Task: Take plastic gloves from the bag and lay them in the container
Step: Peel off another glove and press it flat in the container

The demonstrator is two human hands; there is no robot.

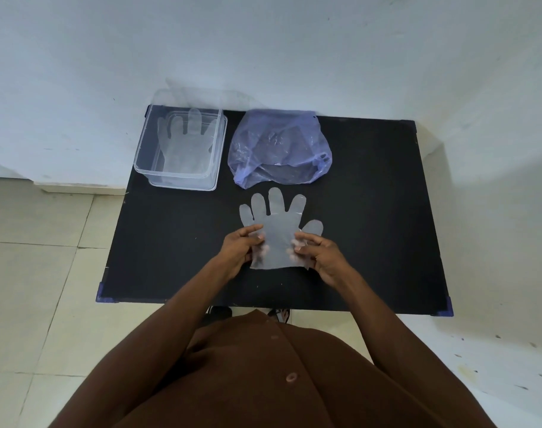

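Note:
A clear plastic glove is spread flat over the middle of the black table, fingers pointing away from me. My left hand pinches its left cuff edge and my right hand pinches its right cuff edge, with fingertips under the film. Behind it lies the crumpled bluish plastic bag, its mouth toward me. At the back left stands the clear square container, with a glove lying flat inside it.
The table stands against a white wall. Tiled floor lies to the left and right. My brown shirt fills the bottom of the view. Bare black tabletop shows on the right side and along the front edge.

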